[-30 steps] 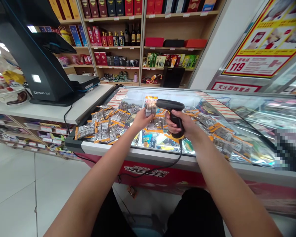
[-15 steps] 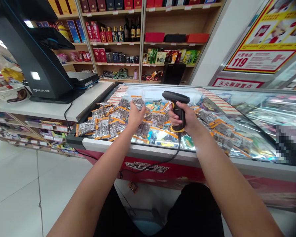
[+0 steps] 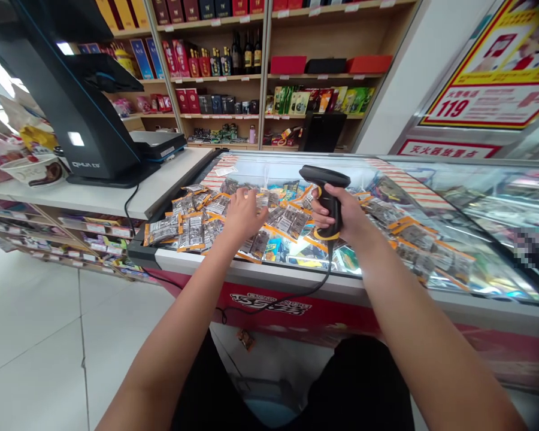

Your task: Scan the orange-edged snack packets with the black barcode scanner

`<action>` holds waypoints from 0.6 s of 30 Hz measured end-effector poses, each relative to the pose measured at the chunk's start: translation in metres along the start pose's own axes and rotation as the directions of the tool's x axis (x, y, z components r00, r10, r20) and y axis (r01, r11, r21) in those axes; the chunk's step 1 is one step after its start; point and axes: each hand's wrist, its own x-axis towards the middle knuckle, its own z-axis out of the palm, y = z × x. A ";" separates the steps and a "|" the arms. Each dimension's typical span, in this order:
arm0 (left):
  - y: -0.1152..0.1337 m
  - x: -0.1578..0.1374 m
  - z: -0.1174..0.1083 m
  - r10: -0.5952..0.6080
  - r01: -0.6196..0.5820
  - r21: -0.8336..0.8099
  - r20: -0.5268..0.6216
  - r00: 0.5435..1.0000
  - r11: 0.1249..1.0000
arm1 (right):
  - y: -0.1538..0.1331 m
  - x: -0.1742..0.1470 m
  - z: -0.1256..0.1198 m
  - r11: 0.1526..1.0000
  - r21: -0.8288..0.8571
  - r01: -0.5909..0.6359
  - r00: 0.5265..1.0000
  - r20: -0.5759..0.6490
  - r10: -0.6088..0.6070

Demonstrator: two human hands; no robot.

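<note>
My right hand (image 3: 349,214) grips a black barcode scanner (image 3: 325,176) with yellow trim, its head tilted toward the left above the glass top. A dark cable hangs from its handle. Palm down, my left hand (image 3: 246,211) is over a spread of small snack packets (image 3: 191,231) with orange edges; its fingers are apart and no packet shows in them. Whether the fingertips touch the packets is hard to tell. More packets (image 3: 414,233) lie right of the scanner.
The packets lie on a glass-topped freezer (image 3: 193,263) with a red front. A counter (image 3: 170,173) with a black scale (image 3: 94,137) adjoins at left. Stocked shelves (image 3: 215,78) stand behind. One packet (image 3: 245,339) lies on the floor by my legs.
My left hand has let go of the packet it held up and lowered slightly, its fingers now spread. My right hand still holds the scanner. The view has shifted slightly.
</note>
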 end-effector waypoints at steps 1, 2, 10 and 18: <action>-0.004 -0.010 -0.003 0.062 -0.063 0.018 0.054 0.997 0.998 | 0.000 0.000 0.000 1.000 0.002 0.007 1.000 0.005 -0.007; -0.007 -0.020 -0.005 0.095 -0.099 0.042 0.094 0.991 0.994 | 0.000 0.000 0.001 1.000 0.004 0.014 1.000 0.011 -0.014; 0.018 -0.012 0.025 0.079 -0.134 0.164 0.306 0.949 0.977 | 0.000 0.000 0.001 0.998 0.033 0.057 0.997 0.048 -0.058; 0.063 0.037 0.061 0.146 -0.147 -0.017 0.268 0.952 0.989 | -0.004 -0.002 0.000 0.996 0.063 0.069 0.997 0.039 -0.072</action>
